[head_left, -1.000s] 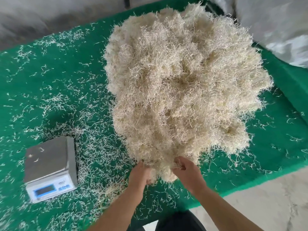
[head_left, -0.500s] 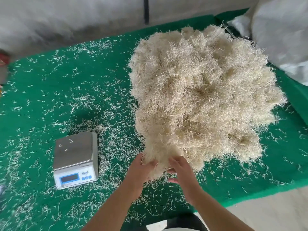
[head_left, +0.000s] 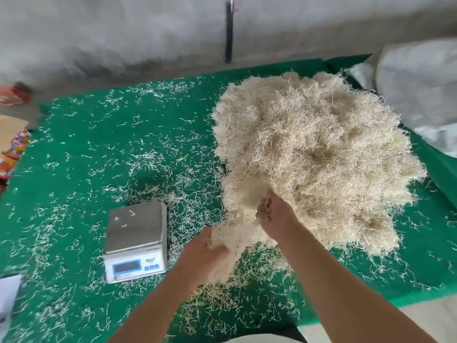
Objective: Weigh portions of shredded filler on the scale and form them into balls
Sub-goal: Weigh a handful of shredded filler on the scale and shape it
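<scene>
From the head view, a big heap of pale shredded filler (head_left: 319, 157) sits on the right half of a green tabletop (head_left: 81, 154), whose surface is strewn all over with loose strands. The left hand (head_left: 206, 248) is at the heap's near edge, its fingers curled round a tuft (head_left: 227, 243) of filler that trails down toward the tabletop; the tuft is blurred, so its outline is hard to make out. The right hand (head_left: 277, 214) is just beyond and to the right of the left one, its fingers dug into the near side of the heap and gripping filler there, with strands clinging over the knuckles. The two hands are close together but not touching. To the left of the hands stands a scale (head_left: 135, 240), well apart from the heap, with a steel platform carrying only a few stray strands and a blue display facing the person; the reading is too small to tell. A white sack (head_left: 420, 90) lies at the tabletop's far right corner, beside the heap. Colourful wrappers (head_left: 12, 152) lie off the left edge.
</scene>
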`<state>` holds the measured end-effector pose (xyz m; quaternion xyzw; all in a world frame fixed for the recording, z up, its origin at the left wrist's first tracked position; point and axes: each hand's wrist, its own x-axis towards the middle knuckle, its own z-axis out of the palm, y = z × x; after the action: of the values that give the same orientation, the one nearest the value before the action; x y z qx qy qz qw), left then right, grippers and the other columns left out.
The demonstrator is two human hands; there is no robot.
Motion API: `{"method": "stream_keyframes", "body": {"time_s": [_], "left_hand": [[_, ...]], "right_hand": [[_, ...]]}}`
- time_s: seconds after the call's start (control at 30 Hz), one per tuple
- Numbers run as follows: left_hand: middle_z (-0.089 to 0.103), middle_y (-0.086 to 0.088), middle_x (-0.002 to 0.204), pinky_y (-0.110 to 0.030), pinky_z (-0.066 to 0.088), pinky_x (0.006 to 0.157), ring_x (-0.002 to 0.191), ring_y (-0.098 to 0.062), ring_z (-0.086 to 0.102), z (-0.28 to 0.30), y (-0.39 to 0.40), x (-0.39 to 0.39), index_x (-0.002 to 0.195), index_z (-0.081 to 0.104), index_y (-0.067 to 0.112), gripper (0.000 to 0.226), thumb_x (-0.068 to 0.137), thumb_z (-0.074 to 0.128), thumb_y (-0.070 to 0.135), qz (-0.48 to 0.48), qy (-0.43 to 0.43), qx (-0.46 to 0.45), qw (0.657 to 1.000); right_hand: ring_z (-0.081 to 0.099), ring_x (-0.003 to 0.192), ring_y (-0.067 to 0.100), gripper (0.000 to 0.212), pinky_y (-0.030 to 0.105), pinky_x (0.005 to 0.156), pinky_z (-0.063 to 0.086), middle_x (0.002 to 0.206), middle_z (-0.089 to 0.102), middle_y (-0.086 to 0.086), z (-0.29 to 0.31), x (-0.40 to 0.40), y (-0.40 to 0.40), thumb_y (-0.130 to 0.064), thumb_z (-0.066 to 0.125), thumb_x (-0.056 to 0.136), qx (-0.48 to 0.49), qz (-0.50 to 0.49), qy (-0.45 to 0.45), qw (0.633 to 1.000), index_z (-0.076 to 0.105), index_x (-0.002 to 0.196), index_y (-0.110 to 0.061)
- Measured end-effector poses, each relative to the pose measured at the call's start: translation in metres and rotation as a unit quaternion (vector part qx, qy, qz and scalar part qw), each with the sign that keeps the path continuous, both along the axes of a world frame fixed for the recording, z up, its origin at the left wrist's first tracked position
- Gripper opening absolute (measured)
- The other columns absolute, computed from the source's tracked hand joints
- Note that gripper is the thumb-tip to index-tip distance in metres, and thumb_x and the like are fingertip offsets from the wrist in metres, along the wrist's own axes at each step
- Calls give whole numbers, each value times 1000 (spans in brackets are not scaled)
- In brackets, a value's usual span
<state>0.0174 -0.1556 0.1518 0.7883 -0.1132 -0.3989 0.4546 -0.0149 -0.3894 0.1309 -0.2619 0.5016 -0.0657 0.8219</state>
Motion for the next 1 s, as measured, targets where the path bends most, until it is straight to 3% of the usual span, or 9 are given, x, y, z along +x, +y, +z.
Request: {"method": "stream_keyframes", "body": {"time_s": [0.13,0.27,0.43,0.53,0.63,0.73,0.83,0.93,1.0], "left_hand": [[77,12,84,-14,53,52,73,2,73,7,53,15,106,59,34,20,95,72,23,148,5,-57,987],[78,16,97,-26,59,79,91,-5,75,24,98,24,115,64,21,33,88,72,37,208,-6,-75,975],[57,-21,136,-58,46,110,130,-46,58,42,129,47,125,62,20,37,95,67,-1,377,119,-135,909],[65,-21,132,-54,57,100,129,-40,59,47,133,55,129,60,6,34,99,63,23,364,106,-208,902],[75,-18,120,-45,63,86,114,-37,72,52,130,53,126,65,6,53,79,79,25,319,155,-272,894],[73,-18,125,-51,56,98,115,-35,72,56,125,49,124,71,12,41,84,72,22,303,187,-305,884],[70,-21,130,-52,56,102,120,-35,69,55,118,41,135,61,4,38,104,49,21,267,211,-312,887],[78,-1,105,-27,63,76,99,-17,75,62,100,22,119,67,12,39,104,43,39,187,44,-202,960],[69,-6,120,-39,62,90,115,-20,67,62,91,15,121,63,20,43,104,38,50,194,-50,-133,971]], "right_hand": [[41,58,10,30,25,54,41,74,55,0,-2,-4,-20,-37,68,100,-86,28,39,995,69,107,-8],[42,57,15,34,28,51,41,69,51,1,-26,-22,-19,-42,65,102,-279,177,144,933,67,99,-8],[48,56,15,28,32,58,46,68,55,1,-57,-60,-16,-28,70,99,-412,325,275,806,68,102,0],[63,73,17,73,33,59,57,100,66,11,-42,-70,4,-39,79,92,-386,384,352,762,47,143,2],[55,132,35,104,55,102,56,161,32,18,-8,-57,47,-60,71,90,-494,345,328,728,15,164,-13],[31,149,16,91,50,119,32,168,21,-11,50,-30,115,-78,52,91,-589,309,85,742,15,164,-40],[46,139,3,74,40,110,46,144,45,-38,97,-4,184,-88,43,87,-475,358,-124,794,28,154,-58],[73,108,7,57,20,81,60,115,75,-16,102,10,229,-81,45,91,-343,324,-180,863,61,132,-44],[76,103,13,57,27,78,63,109,79,-3,97,14,249,-76,52,93,-307,257,-148,904,71,121,-31]]}}
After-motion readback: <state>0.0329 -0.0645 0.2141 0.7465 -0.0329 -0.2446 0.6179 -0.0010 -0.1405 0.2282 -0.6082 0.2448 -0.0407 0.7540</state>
